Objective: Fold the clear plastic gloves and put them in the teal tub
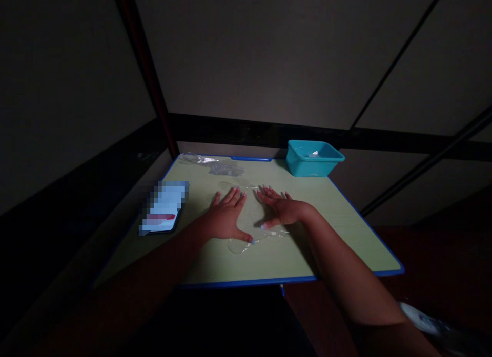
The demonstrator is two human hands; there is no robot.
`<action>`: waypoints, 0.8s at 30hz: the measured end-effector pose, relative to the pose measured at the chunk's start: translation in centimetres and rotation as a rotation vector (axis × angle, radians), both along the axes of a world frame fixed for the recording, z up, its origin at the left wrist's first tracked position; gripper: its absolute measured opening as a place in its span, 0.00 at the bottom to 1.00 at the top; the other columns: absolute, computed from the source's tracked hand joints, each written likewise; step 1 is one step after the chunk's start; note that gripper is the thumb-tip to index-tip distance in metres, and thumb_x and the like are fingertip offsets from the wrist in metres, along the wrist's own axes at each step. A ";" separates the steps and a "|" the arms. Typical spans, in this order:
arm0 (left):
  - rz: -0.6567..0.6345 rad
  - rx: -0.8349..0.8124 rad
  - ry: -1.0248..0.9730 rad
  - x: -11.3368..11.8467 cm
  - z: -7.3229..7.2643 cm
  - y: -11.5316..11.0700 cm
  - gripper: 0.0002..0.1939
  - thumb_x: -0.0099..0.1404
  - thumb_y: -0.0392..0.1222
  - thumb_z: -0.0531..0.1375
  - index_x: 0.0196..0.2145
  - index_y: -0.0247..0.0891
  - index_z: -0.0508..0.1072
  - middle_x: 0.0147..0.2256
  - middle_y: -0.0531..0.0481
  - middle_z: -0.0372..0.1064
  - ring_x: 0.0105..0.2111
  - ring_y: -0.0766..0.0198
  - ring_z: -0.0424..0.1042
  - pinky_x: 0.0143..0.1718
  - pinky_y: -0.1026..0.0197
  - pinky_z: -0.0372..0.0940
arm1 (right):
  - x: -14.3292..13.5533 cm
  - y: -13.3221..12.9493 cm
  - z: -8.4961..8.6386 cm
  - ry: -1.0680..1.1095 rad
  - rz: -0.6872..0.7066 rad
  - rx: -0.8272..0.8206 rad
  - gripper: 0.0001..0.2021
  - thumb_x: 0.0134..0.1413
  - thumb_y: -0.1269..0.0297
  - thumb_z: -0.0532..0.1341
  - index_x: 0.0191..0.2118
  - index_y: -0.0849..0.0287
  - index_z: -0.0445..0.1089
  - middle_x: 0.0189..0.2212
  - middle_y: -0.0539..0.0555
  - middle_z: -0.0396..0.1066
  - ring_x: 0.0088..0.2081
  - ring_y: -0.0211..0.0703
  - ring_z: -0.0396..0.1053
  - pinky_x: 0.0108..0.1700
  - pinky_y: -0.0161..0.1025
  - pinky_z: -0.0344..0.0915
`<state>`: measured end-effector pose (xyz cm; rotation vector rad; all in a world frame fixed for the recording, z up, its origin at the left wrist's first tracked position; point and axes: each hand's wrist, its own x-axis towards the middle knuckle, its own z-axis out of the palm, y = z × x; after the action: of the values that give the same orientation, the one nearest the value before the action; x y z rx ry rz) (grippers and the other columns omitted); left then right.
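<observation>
- My 2 hands are on the table, both open and gripping nothing, palms down with the fingers spread.
- My left hand lies on the left part of a see-through plastic piece, thumb pointing in toward the middle.
- My right hand is over the right part of the same piece; its fingers point away from me and its thumb points inward. I cannot tell how firmly either palm presses.
- The plastic piece lies around the middle of the tabletop, under and between my 2 hands, with edges showing beyond my fingertips and on the side near me.
- As I judge it, the flattening is well along: the part between my hands looks laid out. The edges seem less finished, with shiny ripples by my right thumb and a rounded flap near my left thumb.
- At the far left of the table lies crumpled plastic, apart from my piece and not spread flat.
- The blue basket stands at the far right corner with something pale inside, too small to identify.
- A lit phone lies left of my left hand, not touching it.
</observation>
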<state>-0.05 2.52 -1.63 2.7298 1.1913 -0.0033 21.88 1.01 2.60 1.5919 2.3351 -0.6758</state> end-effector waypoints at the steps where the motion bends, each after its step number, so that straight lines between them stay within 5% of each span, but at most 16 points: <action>1: 0.012 0.030 -0.032 0.2 0.3 -0.2 0.58 0.51 0.72 0.53 0.66 0.29 0.39 0.66 0.33 0.26 0.66 0.46 0.28 0.60 0.35 0.30 | -0.1 0.0 -0.1 -0.009 -0.031 0.012 0.59 0.39 0.36 0.62 0.67 0.55 0.23 0.66 0.61 0.16 0.65 0.59 0.17 0.59 0.68 0.27; 6: -0.069 0.147 -0.160 1.9 1.4 -1.8 0.50 0.60 0.70 0.46 0.65 0.28 0.41 0.66 0.36 0.29 0.66 0.51 0.30 0.63 0.42 0.29 | -0.4 0.2 -0.5 -0.135 -0.062 -0.026 0.67 0.32 0.40 0.67 0.66 0.60 0.20 0.65 0.64 0.13 0.65 0.58 0.15 0.59 0.68 0.27; 12: -0.142 0.087 -0.137 2.8 -0.1 -2.5 0.47 0.61 0.70 0.40 0.66 0.30 0.42 0.66 0.38 0.31 0.66 0.53 0.31 0.63 0.44 0.28 | -0.4 0.3 -0.8 -0.151 -0.040 -0.018 0.66 0.32 0.40 0.67 0.66 0.61 0.21 0.65 0.63 0.13 0.66 0.57 0.16 0.59 0.70 0.29; 19: 0.133 -0.025 -0.068 1.4 -0.7 -1.1 0.43 0.63 0.67 0.40 0.66 0.37 0.41 0.66 0.41 0.30 0.66 0.50 0.32 0.61 0.39 0.36 | -0.6 0.0 -0.2 -0.132 -0.050 -0.032 0.67 0.32 0.39 0.66 0.66 0.59 0.20 0.65 0.62 0.12 0.65 0.59 0.15 0.59 0.69 0.25; 24: 0.385 -0.024 -0.047 -0.5 -0.5 0.9 0.42 0.65 0.65 0.38 0.66 0.31 0.39 0.66 0.36 0.30 0.66 0.49 0.32 0.60 0.38 0.40 | -0.5 -0.1 0.0 -0.126 -0.059 -0.038 0.67 0.31 0.39 0.67 0.66 0.58 0.20 0.65 0.61 0.13 0.65 0.61 0.14 0.59 0.69 0.25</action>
<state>-0.59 3.41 -2.13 2.4213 1.6667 0.0917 21.36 0.94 2.56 1.6428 2.1808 -0.6094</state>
